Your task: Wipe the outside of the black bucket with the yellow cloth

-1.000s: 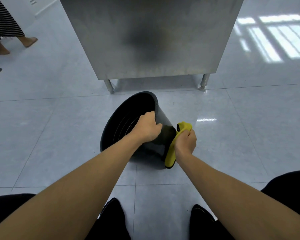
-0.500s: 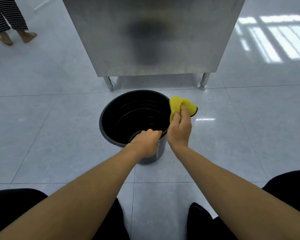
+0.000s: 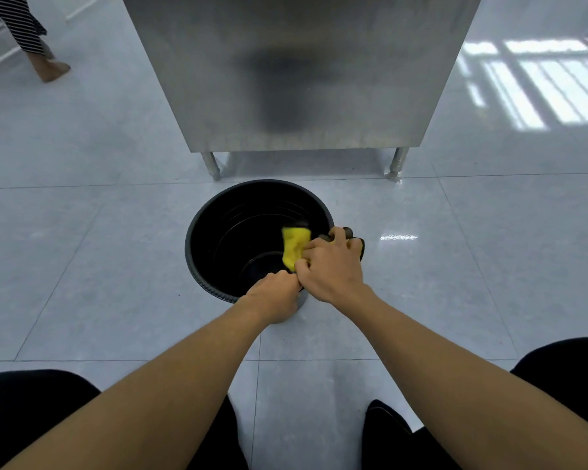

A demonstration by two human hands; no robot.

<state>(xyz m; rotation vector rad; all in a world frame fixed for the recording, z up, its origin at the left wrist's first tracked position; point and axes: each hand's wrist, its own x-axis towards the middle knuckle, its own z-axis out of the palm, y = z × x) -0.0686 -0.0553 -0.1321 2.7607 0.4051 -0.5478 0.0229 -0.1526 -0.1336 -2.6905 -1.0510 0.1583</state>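
Open floor (image 3: 455, 266) lies at three and nine o'clock of the bucket (image 3: 204, 266); the steel cabinet (image 3: 302, 79) blocks twelve o'clock.

No text or label seems readable anywhere here.

Bucket (image 3: 214, 266) before cabinet (image 3: 299, 72)

Both bare forearms are reaching forward — the left hand (image 3: 275, 293) is curling into a closed grip, the right hand (image 3: 331, 266) is clenching just beside it, knuckles touching.
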